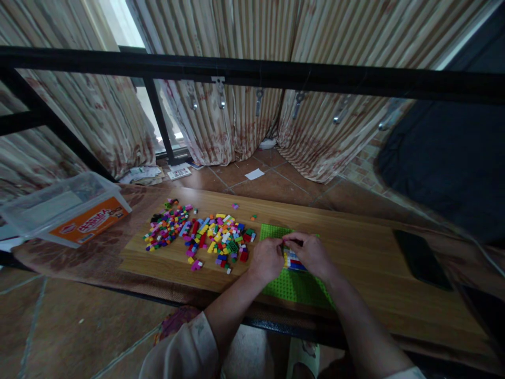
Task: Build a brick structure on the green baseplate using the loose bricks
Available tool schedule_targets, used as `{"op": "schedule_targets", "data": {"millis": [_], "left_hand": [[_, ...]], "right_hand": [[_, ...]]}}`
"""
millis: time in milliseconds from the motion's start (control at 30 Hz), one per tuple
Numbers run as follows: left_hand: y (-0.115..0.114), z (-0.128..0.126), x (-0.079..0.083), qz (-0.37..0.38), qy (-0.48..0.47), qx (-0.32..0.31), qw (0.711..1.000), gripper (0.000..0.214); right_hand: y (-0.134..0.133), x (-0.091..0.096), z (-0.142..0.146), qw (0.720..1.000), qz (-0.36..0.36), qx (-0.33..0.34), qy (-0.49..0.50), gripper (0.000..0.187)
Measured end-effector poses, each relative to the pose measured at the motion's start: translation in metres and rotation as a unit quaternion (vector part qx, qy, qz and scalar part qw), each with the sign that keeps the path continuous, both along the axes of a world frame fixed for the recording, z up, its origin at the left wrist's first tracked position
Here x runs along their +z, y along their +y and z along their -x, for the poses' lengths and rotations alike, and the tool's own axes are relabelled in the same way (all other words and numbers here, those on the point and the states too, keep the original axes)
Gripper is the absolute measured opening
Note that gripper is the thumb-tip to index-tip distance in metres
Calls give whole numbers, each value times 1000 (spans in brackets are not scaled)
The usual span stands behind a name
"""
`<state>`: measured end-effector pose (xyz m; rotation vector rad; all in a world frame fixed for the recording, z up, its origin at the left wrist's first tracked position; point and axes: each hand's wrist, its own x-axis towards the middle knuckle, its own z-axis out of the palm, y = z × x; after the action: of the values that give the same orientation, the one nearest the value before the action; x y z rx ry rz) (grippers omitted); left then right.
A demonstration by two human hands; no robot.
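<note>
A green studded baseplate lies on the wooden board, under both hands. On it stands a small build of toy bricks in white, blue, red and yellow, partly covered by the hands. My left hand rests at the build's left side, fingers curled inward. From the right, my right hand reaches over the build, its thumb and fingertips pinched together close to the left fingertips. Whatever sits between the fingertips is too small and shaded to make out. Left of the plate spreads a pile of loose coloured bricks.
Another heap of smaller bricks lies farther left. Beyond it stands a clear plastic box with an orange label. A dark phone-like slab lies on the board's right. A black metal bar crosses ahead, before striped curtains.
</note>
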<state>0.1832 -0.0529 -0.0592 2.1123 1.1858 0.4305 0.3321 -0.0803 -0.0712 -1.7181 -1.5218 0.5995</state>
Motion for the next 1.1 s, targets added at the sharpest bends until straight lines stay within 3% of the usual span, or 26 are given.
{"op": "schedule_targets", "data": {"millis": [133, 267, 400, 500, 567, 633, 800, 967, 1100], "left_hand": [[2, 1, 0, 10, 1, 31, 999, 36], [14, 10, 4, 23, -19, 65, 997, 34], [33, 30, 9, 11, -60, 95, 994, 31], [50, 47, 8, -5, -112, 139, 984, 28], [61, 56, 6, -11, -161, 179, 971, 27], [70, 64, 4, -11, -209, 217, 954, 27], [82, 75, 7, 26, -288, 267, 919, 30], [79, 75, 9, 22, -280, 264, 923, 30], [78, 74, 6, 0, -273, 262, 926, 28]], "right_hand": [[-2, -6, -5, 998, 8, 10, 58, 22], [-4, -7, -11, 996, -21, -29, 87, 29], [-7, 4, -8, 989, -97, -101, 51, 26], [-13, 16, 7, 977, -179, -115, -1, 24], [-18, 21, 25, 972, -218, -77, -36, 22], [-24, 22, 46, 972, -226, 3, -63, 19], [-31, 4, 88, 966, -162, 160, -126, 23], [-25, -16, 106, 954, -135, 196, -181, 27], [-18, -25, 115, 945, -143, 175, -235, 29]]}}
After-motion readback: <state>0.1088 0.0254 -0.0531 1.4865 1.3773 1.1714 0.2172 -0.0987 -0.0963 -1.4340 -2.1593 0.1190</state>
